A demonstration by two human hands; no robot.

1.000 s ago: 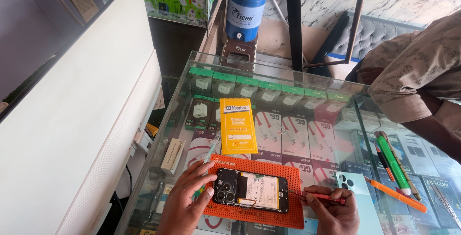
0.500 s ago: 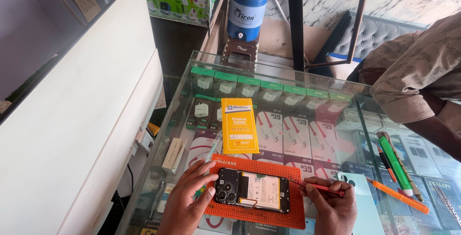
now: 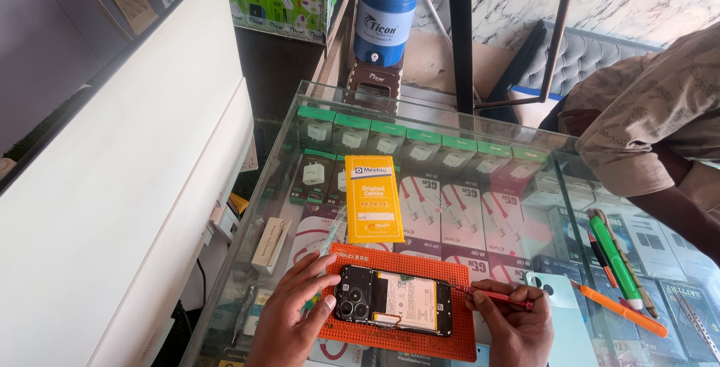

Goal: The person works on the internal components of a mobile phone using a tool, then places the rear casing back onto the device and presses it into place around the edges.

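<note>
An opened phone (image 3: pixel 395 301) with its back cover off lies on an orange work mat (image 3: pixel 397 262) on the glass counter. My left hand (image 3: pixel 291 314) rests on the mat and steadies the phone's camera end with its fingertips. My right hand (image 3: pixel 517 328) holds a thin red screwdriver (image 3: pixel 499 296), its tip pointing at the phone's right edge. A pale green back cover (image 3: pixel 559 296) lies just right of the mat, partly behind my right hand.
A yellow flat packet (image 3: pixel 373 198) lies on the glass above the mat. Green and orange tools (image 3: pixel 619 262) lie at right. Another person's arm (image 3: pixel 660 142) leans on the counter's right end. A white cabinet (image 3: pixel 127 187) stands left; a blue jug (image 3: pixel 385 18) behind.
The view has shifted slightly. My right hand has moved the screwdriver a little closer to the phone's right edge. My left hand stays on the phone.
</note>
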